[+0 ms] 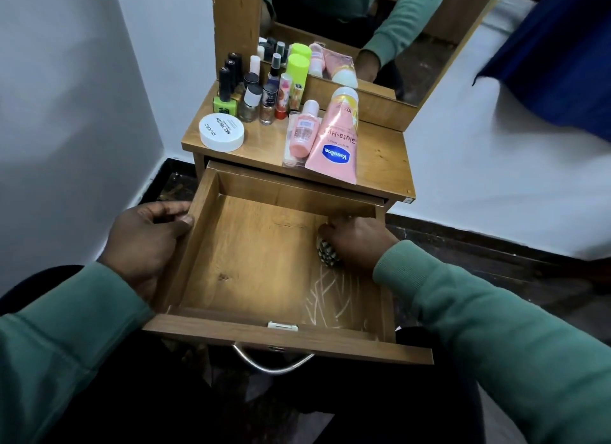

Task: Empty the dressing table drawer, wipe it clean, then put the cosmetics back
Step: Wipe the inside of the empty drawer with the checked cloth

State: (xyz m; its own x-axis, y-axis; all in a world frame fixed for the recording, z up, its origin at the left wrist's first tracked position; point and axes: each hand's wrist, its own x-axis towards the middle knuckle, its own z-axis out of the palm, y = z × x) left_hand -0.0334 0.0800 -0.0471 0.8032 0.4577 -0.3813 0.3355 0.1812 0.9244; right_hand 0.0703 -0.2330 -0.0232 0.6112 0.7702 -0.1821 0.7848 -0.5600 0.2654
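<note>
The wooden drawer (251, 255) is pulled out and holds no cosmetics. My left hand (148, 242) grips its left wall from outside, thumb over the rim. Inside, at the right wall, my right hand (355, 242) grips a bunched black-and-white patterned cloth (327, 253) against the drawer floor. Pale scratchy streaks (334, 295) mark the floor in front of it. On the tabletop (380, 159) lie a pink Vaseline tube (335, 143) and a small pink bottle (302, 133). A white round jar (221, 132) and several nail polish bottles (251, 103) stand to the left.
A mirror (357, 30) stands behind the tabletop, reflecting a sleeve and the bottles. White walls close in on the left and right. A blue cloth (555, 47) hangs at upper right. The drawer's metal handle (274, 361) hangs over my dark lap.
</note>
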